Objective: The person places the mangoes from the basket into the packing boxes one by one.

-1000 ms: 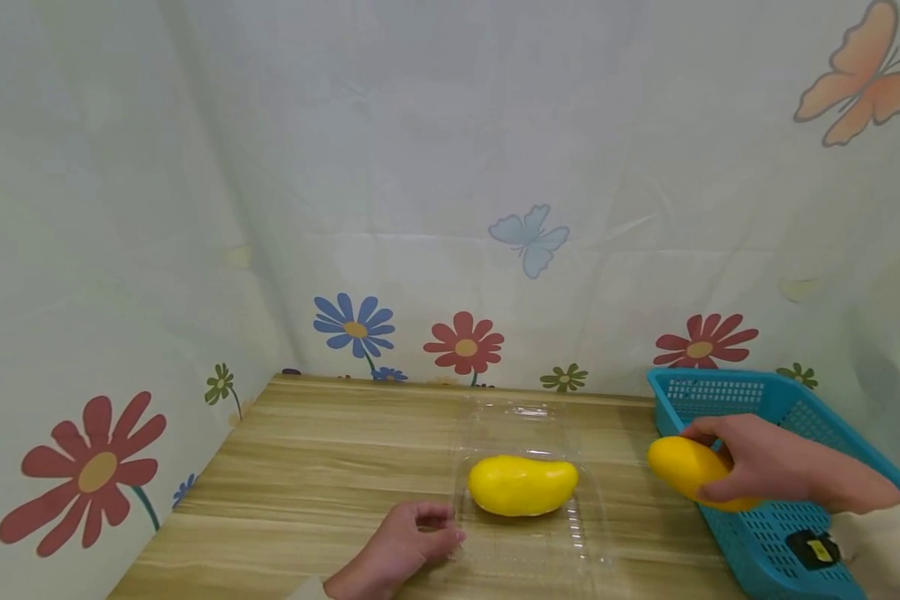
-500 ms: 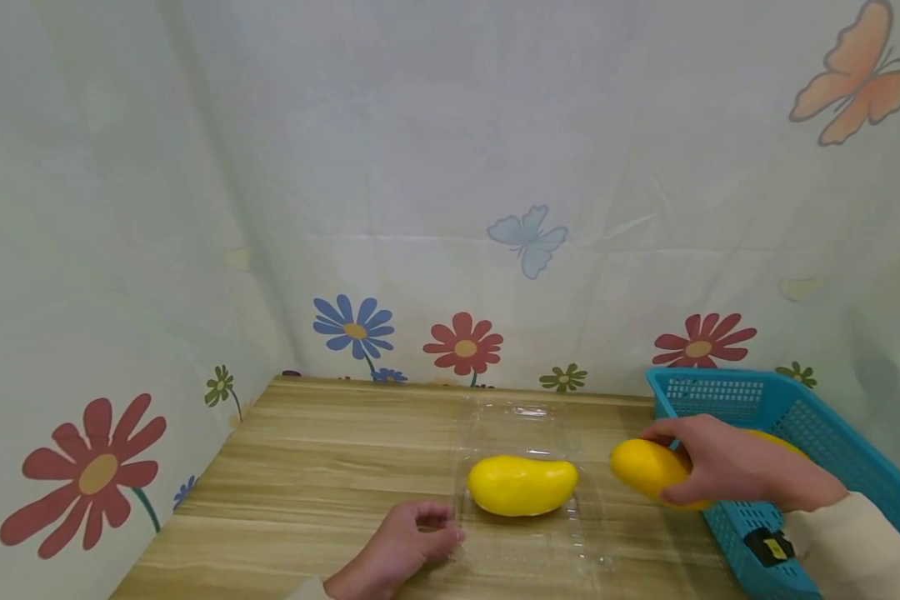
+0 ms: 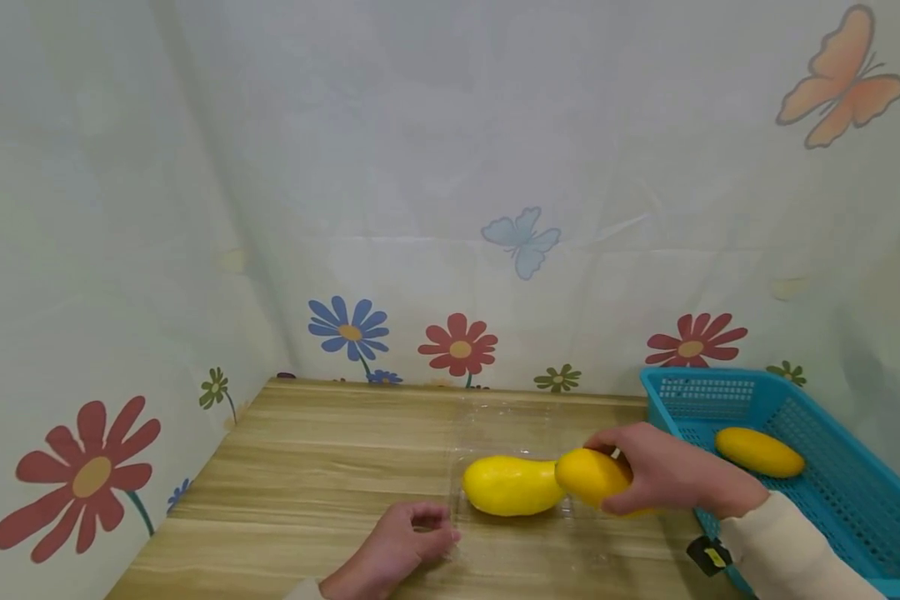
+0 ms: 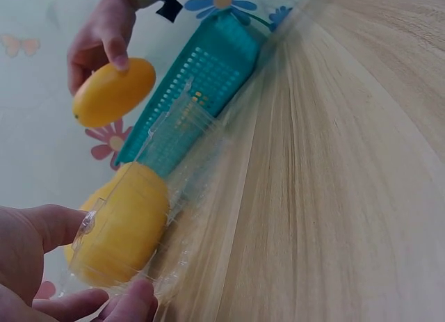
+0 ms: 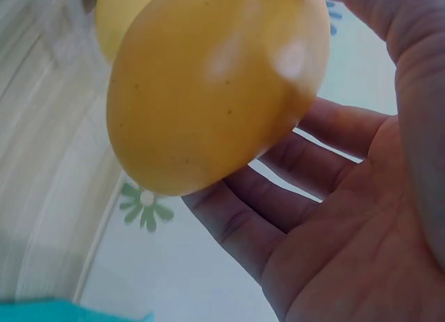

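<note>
A yellow mango [image 3: 508, 486] lies in a clear plastic clamshell box [image 3: 487, 429], whose lid is folded open toward the wall. My left hand [image 3: 399, 542] pinches the box's left edge, thumb on the rim and fingers below, as the left wrist view shows. My right hand [image 3: 667, 468] grips a second, more orange mango [image 3: 591, 475] by thumb and fingers, over the right side of the box. In the head view its tip overlaps the first mango. Seen from the left wrist, the held mango [image 4: 115, 92] is raised above the box.
A blue perforated basket [image 3: 708, 396] stands at the right, with another mango [image 3: 759, 452] inside. The wooden table [image 3: 330, 450] meets a flower-printed curtain [image 3: 390, 167] at the back and left. A black piece with a yellow label [image 3: 708, 554] sits at the right wrist.
My right hand has carried its mango left from the basket's edge to over the box. The mango left in the basket has come into full sight. The left hand stays put.
</note>
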### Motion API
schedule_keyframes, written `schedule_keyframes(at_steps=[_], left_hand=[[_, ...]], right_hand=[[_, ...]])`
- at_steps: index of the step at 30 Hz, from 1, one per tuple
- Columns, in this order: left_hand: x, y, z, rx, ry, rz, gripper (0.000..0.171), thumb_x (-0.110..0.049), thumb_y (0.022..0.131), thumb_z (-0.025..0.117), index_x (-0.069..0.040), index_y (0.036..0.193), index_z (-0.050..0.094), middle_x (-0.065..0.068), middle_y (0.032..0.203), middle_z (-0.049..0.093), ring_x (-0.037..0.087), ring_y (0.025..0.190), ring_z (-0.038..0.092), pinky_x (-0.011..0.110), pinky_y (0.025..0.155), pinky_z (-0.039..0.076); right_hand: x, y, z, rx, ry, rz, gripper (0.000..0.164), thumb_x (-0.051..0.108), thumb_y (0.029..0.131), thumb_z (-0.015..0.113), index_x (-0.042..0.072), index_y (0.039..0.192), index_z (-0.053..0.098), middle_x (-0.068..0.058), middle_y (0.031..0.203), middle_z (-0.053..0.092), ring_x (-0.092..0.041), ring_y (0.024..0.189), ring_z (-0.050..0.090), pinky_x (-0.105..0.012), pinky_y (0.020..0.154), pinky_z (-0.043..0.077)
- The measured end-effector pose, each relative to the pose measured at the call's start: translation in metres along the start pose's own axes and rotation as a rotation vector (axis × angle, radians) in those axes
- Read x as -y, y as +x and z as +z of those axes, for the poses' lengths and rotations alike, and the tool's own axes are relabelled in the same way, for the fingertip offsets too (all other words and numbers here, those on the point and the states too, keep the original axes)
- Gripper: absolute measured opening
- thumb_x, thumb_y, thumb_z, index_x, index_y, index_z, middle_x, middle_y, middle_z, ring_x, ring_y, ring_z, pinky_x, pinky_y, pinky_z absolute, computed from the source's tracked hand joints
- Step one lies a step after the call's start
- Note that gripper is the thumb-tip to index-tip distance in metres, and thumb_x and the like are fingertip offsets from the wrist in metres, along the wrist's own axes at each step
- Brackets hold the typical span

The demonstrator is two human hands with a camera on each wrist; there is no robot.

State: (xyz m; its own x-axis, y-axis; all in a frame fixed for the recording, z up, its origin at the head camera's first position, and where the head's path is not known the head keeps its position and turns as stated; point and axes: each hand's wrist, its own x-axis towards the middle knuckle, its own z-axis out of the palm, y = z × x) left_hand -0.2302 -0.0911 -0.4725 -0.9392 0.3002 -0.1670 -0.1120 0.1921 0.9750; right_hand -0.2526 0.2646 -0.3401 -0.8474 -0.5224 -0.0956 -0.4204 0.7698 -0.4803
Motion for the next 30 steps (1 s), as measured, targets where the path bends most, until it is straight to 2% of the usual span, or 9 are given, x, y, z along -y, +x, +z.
schedule_keyframes(at_steps=[4, 8, 15, 18, 30], left_hand=[[0.002, 0.000, 0.000, 0.001, -0.019, 0.006, 0.049, -0.012, 0.090, 0.078, 0.013, 0.128, 0.060, 0.014, 0.111, 0.066, 0.012, 0.085, 0.064, 0.030, 0.080, 0.062], [0.002, 0.000, 0.000, -0.002, -0.014, 0.006, 0.049, -0.012, 0.090, 0.078, 0.013, 0.128, 0.060, 0.013, 0.111, 0.066, 0.012, 0.085, 0.064, 0.030, 0.080, 0.063], [0.003, 0.000, 0.001, 0.003, -0.042, 0.005, 0.049, -0.011, 0.090, 0.078, 0.013, 0.128, 0.060, 0.013, 0.111, 0.065, 0.012, 0.085, 0.065, 0.028, 0.080, 0.062], [0.004, 0.000, 0.001, 0.009, -0.054, 0.022, 0.049, -0.010, 0.089, 0.078, 0.014, 0.128, 0.059, 0.013, 0.111, 0.065, 0.012, 0.086, 0.065, 0.028, 0.080, 0.062], [0.004, 0.002, 0.001, -0.003, -0.012, 0.029, 0.047, -0.011, 0.088, 0.078, 0.012, 0.126, 0.062, 0.014, 0.112, 0.066, 0.014, 0.094, 0.061, 0.028, 0.081, 0.061]], right_hand=[[0.009, 0.008, 0.009, 0.008, 0.006, -0.027, 0.062, 0.037, 0.078, 0.087, 0.011, 0.129, 0.064, 0.007, 0.113, 0.068, -0.014, 0.095, 0.061, -0.024, 0.080, 0.058], [0.017, 0.014, 0.018, 0.006, 0.021, -0.019, 0.066, 0.036, 0.076, 0.088, 0.010, 0.131, 0.062, 0.004, 0.117, 0.067, -0.015, 0.098, 0.060, -0.028, 0.083, 0.059], [0.027, 0.025, 0.035, -0.036, -0.039, -0.061, 0.063, 0.038, 0.074, 0.089, 0.012, 0.126, 0.066, 0.007, 0.113, 0.070, -0.008, 0.092, 0.060, -0.024, 0.080, 0.058], [0.031, 0.031, 0.043, -0.032, -0.018, -0.072, 0.062, 0.037, 0.074, 0.089, 0.010, 0.126, 0.067, 0.007, 0.114, 0.070, -0.008, 0.092, 0.060, -0.025, 0.081, 0.057], [0.041, 0.048, 0.073, -0.038, -0.006, -0.087, 0.063, 0.036, 0.073, 0.088, 0.009, 0.126, 0.067, 0.006, 0.115, 0.068, -0.009, 0.096, 0.057, -0.027, 0.088, 0.057]])
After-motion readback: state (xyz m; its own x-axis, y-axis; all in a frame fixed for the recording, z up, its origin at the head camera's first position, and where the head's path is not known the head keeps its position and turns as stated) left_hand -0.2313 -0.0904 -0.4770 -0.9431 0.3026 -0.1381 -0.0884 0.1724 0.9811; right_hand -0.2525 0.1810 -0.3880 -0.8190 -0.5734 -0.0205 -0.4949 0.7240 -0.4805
